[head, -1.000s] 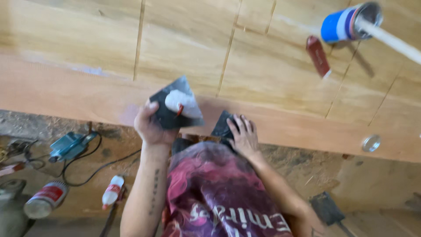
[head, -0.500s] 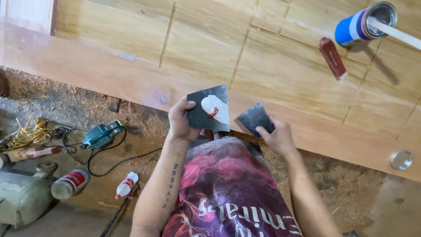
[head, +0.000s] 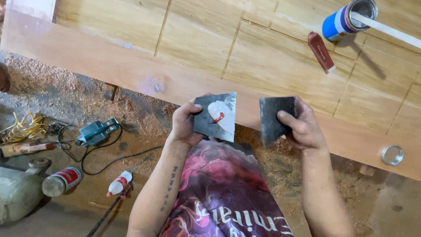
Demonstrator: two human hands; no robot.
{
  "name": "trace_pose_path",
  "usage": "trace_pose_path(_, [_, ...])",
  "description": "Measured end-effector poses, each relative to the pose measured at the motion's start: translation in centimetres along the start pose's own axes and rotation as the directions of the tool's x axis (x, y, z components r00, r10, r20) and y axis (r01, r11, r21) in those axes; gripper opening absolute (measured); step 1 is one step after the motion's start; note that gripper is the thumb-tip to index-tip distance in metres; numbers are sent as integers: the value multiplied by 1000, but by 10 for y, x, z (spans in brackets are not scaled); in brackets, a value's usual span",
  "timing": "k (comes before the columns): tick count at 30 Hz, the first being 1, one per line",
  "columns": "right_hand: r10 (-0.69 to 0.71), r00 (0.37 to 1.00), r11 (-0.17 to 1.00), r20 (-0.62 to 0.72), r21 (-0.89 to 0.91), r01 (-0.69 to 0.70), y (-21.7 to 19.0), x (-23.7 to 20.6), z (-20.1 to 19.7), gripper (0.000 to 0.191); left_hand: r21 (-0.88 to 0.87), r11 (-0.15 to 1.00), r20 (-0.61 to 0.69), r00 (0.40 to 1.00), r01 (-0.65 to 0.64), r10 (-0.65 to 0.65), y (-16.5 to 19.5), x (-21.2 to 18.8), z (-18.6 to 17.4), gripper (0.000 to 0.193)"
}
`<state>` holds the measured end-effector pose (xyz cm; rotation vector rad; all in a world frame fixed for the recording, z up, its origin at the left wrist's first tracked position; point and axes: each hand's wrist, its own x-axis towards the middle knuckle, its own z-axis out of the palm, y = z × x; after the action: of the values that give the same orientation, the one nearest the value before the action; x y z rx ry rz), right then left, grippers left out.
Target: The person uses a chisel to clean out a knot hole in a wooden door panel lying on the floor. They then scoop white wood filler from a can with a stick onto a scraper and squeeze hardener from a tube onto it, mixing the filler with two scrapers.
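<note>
Likely a woodworking workshop, sawdust-strewn floor (head: 66, 87), wooden panel (head: 245, 57), corded power tool (head: 97, 131), blue can (head: 344, 19)

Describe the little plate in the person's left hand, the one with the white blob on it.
The plate is a thin, flat, roughly square sheet, dull grey and metallic-looking, with a paler shine toward its upper right corner. On its face sits a white paste blob crossed by a short red streak. The left hand holds it by its left edge, thumb on top, face tilted up toward the camera. It hangs in the air just before the edge of the wooden panel, apart from the darker plate in the right hand.
</note>
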<state>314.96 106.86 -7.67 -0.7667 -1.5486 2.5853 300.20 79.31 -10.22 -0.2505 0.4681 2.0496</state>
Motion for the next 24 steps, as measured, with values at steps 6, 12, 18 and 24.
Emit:
trace_pose_path(6, [-368, 924, 684, -105, -704, 192, -53, -34, 42, 53, 201, 975, -117, 991, 93, -70, 9, 17, 14, 57])
trace_pose_path(12, [-430, 902, 354, -45, -927, 123, -89, -22, 97, 61, 322, 944, 130, 984, 77, -125, 37, 19, 46, 45])
trace_pose_path(18, [-404, 911, 406, -82, -909, 98, -77, -11, 126, 58, 510, 856, -21, 993, -88, 115, 46, 10, 51, 30])
trace_pose_path(24, [-397, 911, 381, -113, -923, 51, -60, -7, 132, 54, 493, 849, -138, 947, -189, 291, 25, 11, 37, 30])
